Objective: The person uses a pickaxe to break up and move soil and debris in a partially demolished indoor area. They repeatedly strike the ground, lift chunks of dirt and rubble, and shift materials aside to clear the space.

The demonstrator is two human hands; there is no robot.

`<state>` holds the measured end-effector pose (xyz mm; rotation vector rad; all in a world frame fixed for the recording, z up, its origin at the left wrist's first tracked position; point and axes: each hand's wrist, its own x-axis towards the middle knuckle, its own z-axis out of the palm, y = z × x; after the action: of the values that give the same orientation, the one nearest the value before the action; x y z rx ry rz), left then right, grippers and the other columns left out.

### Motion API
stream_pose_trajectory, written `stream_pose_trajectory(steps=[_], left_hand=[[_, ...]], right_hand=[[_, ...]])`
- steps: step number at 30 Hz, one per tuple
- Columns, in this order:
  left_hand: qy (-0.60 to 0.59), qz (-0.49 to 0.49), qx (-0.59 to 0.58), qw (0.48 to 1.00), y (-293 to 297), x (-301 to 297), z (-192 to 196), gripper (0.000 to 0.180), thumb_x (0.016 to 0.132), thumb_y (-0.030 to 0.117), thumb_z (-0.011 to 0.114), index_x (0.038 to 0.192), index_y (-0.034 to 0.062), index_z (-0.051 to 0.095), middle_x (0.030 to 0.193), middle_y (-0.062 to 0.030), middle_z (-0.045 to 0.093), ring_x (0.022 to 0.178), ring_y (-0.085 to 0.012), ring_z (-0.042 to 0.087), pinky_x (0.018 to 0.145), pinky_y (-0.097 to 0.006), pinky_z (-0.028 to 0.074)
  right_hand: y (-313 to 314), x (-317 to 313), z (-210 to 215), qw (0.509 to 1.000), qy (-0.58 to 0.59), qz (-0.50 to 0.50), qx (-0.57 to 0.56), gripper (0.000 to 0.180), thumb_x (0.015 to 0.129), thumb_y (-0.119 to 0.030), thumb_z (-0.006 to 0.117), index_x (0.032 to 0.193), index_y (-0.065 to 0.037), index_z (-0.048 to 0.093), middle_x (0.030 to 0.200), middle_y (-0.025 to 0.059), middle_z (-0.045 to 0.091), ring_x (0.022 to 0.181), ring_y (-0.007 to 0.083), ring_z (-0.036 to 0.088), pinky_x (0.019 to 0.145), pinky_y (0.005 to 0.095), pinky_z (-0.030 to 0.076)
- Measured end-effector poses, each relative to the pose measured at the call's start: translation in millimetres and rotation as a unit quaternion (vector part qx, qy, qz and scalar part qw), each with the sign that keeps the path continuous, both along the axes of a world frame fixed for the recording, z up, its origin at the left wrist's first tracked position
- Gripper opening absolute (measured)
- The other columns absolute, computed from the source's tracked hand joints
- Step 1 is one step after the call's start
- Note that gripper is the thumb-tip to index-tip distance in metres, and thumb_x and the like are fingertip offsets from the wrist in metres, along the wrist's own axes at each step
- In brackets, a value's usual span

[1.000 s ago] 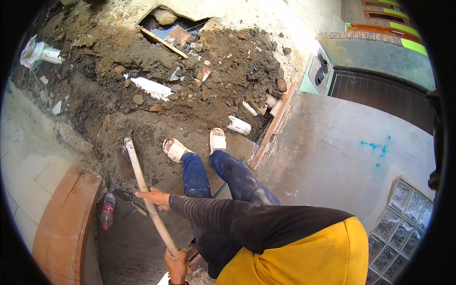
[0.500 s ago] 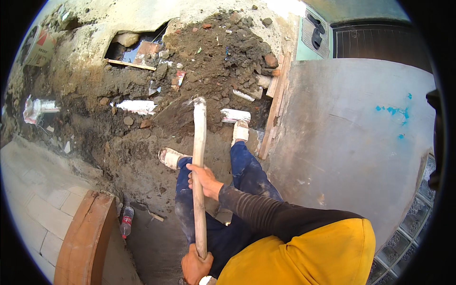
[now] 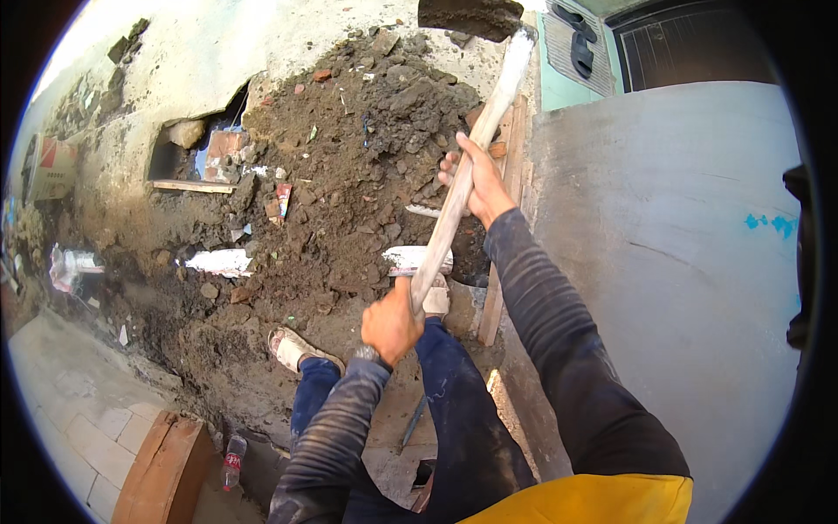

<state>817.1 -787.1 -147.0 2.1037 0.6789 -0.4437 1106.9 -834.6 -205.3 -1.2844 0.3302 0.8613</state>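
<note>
I hold a hoe (image 3: 451,212) by its pale wooden handle, which slants up to the right. My left hand (image 3: 393,323) is wrapped round the lower end, above my legs. Farther up the handle, my right hand (image 3: 485,185) is closed round it, some fingertips showing on the left side. The soil-covered hoe blade (image 3: 469,18) is at the top edge of the head view, over the pale concrete beyond the heap of dark, lumpy soil (image 3: 384,113). A white pipe (image 3: 417,258) lies partly exposed by my right foot.
Wooden planks (image 3: 506,227) line the trench beside a grey wall (image 3: 663,262). An opening in the concrete with a wooden strip (image 3: 194,186) lies far left. Another white pipe piece (image 3: 220,262) shows in the soil. A plastic bottle (image 3: 233,463) stands near a brown wooden piece (image 3: 161,472).
The hoe has swung up and to the right, its blade leaving the soil near my feet. Both hands moved up with it. The view has shifted.
</note>
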Motion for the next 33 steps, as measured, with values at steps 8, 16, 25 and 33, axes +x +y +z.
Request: stream_pose_trajectory(steps=[8, 16, 25, 33], left_hand=[[0.115, 0.016, -0.068, 0.991, 32, 44, -112, 0.046, 0.081, 0.025, 0.075, 0.118, 0.0023, 0.058, 0.097, -0.0286, 0.074, 0.096, -0.0477, 0.073, 0.087, -0.058, 0.057], [0.133, 0.075, -0.105, 0.983, 11, 0, -45, 0.054, 0.077, 0.026, 0.076, 0.122, 0.0035, 0.055, 0.099, -0.0294, 0.073, 0.097, -0.0493, 0.071, 0.088, -0.057, 0.055], [0.233, 0.082, -0.112, 0.963, -13, -97, 33, 0.053, 0.077, 0.029, 0.078, 0.118, 0.0020, 0.057, 0.100, -0.0289, 0.074, 0.098, -0.0474, 0.072, 0.088, -0.054, 0.056], [0.292, 0.125, -0.168, 0.933, -64, -186, 115, 0.051, 0.077, 0.029, 0.078, 0.114, 0.0003, 0.058, 0.099, -0.0302, 0.073, 0.098, -0.0482, 0.071, 0.086, -0.053, 0.057]], right_hand=[[46, -2, -166, 0.974, -0.019, 0.048, -0.221, 0.018, 0.085, -0.005, 0.070, 0.096, 0.001, 0.057, 0.068, 0.0058, 0.057, 0.053, 0.0177, 0.059, 0.048, 0.0374, 0.056], [48, -49, -117, 0.949, -0.039, 0.107, -0.292, 0.012, 0.085, -0.009, 0.066, 0.091, -0.005, 0.056, 0.065, 0.0022, 0.054, 0.051, 0.0154, 0.055, 0.044, 0.0349, 0.051], [37, -173, -63, 0.948, 0.060, 0.150, -0.274, 0.036, 0.086, -0.007, 0.066, 0.116, -0.001, 0.047, 0.079, 0.0112, 0.061, 0.055, 0.0210, 0.063, 0.044, 0.0390, 0.055], [-11, -283, 16, 0.942, 0.132, 0.165, -0.261, 0.040, 0.085, -0.008, 0.070, 0.116, -0.002, 0.044, 0.079, 0.0099, 0.059, 0.054, 0.0193, 0.059, 0.041, 0.0368, 0.050]])
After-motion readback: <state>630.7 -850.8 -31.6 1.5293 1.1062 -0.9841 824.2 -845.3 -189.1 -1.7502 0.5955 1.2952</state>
